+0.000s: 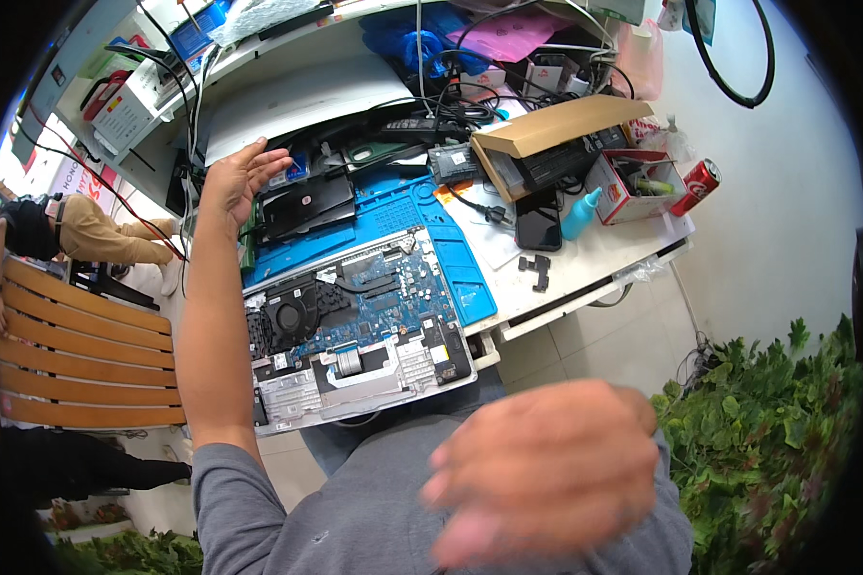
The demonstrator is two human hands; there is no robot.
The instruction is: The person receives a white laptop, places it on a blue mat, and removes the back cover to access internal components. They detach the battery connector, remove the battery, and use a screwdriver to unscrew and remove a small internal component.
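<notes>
The uncovered laptop [360,331] at the near edge of the blue mat [465,278] should be stiff yet fragile, best held by its rim [393,392], while the left hand [235,182] looks slack and empty near the silver panel [307,101] and the right hand [551,474] is too blurred to tell its grip.

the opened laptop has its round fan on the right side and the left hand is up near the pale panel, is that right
Not quite: the head view shows the round fan on the left side of the opened laptop, not the right. The left hand is indeed up near the pale panel.
</notes>
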